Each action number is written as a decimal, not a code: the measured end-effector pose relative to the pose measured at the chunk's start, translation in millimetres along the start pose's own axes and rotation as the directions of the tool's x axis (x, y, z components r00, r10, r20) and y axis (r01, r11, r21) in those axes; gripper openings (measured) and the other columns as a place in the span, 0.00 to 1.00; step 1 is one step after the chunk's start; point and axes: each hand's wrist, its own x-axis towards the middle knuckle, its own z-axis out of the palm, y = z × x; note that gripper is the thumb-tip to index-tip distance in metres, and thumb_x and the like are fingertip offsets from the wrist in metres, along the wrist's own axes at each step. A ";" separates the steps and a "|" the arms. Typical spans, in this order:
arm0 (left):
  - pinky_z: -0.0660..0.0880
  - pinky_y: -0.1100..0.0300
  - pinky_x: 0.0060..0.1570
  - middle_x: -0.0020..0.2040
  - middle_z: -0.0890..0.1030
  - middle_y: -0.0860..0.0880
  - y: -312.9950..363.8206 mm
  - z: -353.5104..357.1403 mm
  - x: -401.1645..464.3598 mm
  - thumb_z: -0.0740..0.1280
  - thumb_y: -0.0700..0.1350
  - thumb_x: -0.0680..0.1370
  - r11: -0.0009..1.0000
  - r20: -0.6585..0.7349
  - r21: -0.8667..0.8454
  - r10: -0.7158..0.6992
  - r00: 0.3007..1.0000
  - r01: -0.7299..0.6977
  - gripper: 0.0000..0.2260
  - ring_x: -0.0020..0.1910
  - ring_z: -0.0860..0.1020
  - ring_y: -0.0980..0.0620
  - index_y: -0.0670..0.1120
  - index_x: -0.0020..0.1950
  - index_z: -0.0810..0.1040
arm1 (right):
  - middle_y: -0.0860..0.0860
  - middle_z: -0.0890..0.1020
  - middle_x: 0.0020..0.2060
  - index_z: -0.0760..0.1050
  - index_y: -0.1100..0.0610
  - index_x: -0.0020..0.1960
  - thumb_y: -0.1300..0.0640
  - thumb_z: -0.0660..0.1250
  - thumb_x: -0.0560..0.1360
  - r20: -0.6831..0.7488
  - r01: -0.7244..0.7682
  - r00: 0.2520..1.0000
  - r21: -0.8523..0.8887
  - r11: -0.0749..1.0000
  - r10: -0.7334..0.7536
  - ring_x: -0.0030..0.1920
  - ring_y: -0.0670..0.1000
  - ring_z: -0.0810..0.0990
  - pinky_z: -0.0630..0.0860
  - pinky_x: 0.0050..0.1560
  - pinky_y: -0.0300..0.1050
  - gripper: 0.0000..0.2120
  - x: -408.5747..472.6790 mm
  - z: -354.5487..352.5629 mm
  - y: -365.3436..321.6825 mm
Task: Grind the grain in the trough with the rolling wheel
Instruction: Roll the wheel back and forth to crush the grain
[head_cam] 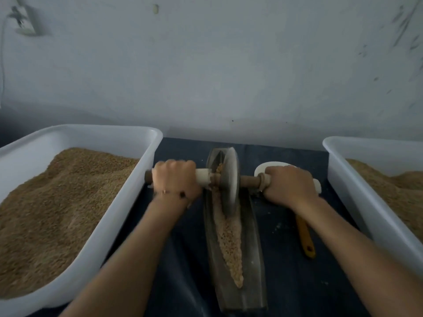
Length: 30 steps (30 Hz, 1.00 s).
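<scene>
Head view: your left hand (pixel 175 178) and right hand (pixel 289 185) clamp the axle handles; rolling wheel (pixel 230 179) sits at the far end of the trough (pixel 256 236), grain (pixel 230 239) lying nearer; grinding underway; next, draw it back evenly.

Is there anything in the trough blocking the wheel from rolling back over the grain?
Nothing visible does. The wheel sits at the far end of the trough, and only grain lies in the channel toward the near end. Left hand and right hand grip the axle.
</scene>
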 end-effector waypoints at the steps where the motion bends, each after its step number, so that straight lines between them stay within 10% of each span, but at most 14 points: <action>1: 0.66 0.57 0.40 0.36 0.74 0.51 -1.2 -2.4 18.0 0.67 0.52 0.70 1.000 0.120 0.024 -0.005 0.993 0.002 0.07 0.37 0.70 0.51 0.50 0.43 0.75 | 0.45 0.75 0.29 0.71 0.49 0.34 0.49 0.64 0.67 0.120 -0.014 0.993 0.012 1.000 0.013 0.30 0.46 0.72 0.60 0.28 0.40 0.05 15.9 -1.5 2.8; 6: 0.73 0.57 0.40 0.34 0.76 0.45 -2.8 -17.8 79.8 0.70 0.39 0.64 0.999 0.669 0.009 0.024 0.743 -0.041 0.04 0.34 0.74 0.48 0.41 0.35 0.76 | 0.51 0.76 0.22 0.74 0.56 0.21 0.62 0.68 0.57 0.568 -0.152 0.822 0.158 0.976 0.036 0.23 0.49 0.73 0.67 0.27 0.38 0.08 71.7 -19.3 6.3; 10: 0.72 0.57 0.41 0.33 0.75 0.45 -3.2 -16.5 85.6 0.70 0.33 0.68 0.988 0.779 0.054 0.048 0.626 -0.143 0.03 0.33 0.73 0.50 0.39 0.38 0.78 | 0.50 0.74 0.18 0.74 0.56 0.17 0.64 0.67 0.57 0.640 -0.163 0.768 0.176 0.971 0.013 0.18 0.47 0.72 0.69 0.27 0.37 0.12 73.6 -22.8 3.2; 14: 0.72 0.57 0.39 0.35 0.78 0.49 -5.3 -16.1 57.2 0.70 0.47 0.67 0.995 0.545 -0.059 -0.031 0.838 0.076 0.07 0.37 0.76 0.50 0.45 0.39 0.79 | 0.49 0.77 0.30 0.73 0.53 0.32 0.54 0.66 0.63 0.296 -0.069 0.954 0.070 0.995 0.045 0.29 0.49 0.74 0.66 0.29 0.40 0.04 45.8 -11.5 1.4; 17: 0.71 0.57 0.39 0.36 0.77 0.50 2.0 -7.7 -4.2 0.71 0.49 0.69 0.998 -0.010 0.013 0.055 0.998 -0.055 0.07 0.36 0.76 0.50 0.48 0.41 0.76 | 0.48 0.74 0.29 0.65 0.50 0.32 0.50 0.66 0.69 -0.162 0.029 0.986 -0.025 0.999 -0.032 0.29 0.51 0.71 0.61 0.30 0.43 0.12 -11.2 7.8 -0.5; 22: 0.65 0.55 0.36 0.29 0.74 0.46 8.8 -10.0 -83.3 0.73 0.38 0.64 0.996 -0.565 0.053 0.089 0.821 -0.071 0.07 0.29 0.73 0.48 0.44 0.33 0.75 | 0.56 0.76 0.32 0.76 0.63 0.39 0.67 0.74 0.64 -0.620 0.115 0.781 0.015 0.993 -0.081 0.31 0.58 0.74 0.69 0.32 0.49 0.07 -96.1 19.1 -3.9; 30: 0.62 0.58 0.32 0.26 0.71 0.47 1.8 10.4 -63.4 0.69 0.39 0.67 0.993 -0.589 -0.082 0.017 0.808 -0.081 0.09 0.26 0.70 0.48 0.44 0.31 0.71 | 0.51 0.71 0.25 0.68 0.56 0.31 0.62 0.73 0.62 -0.576 0.172 0.801 -0.043 0.984 -0.165 0.26 0.52 0.66 0.60 0.29 0.42 0.13 -62.4 5.8 -5.4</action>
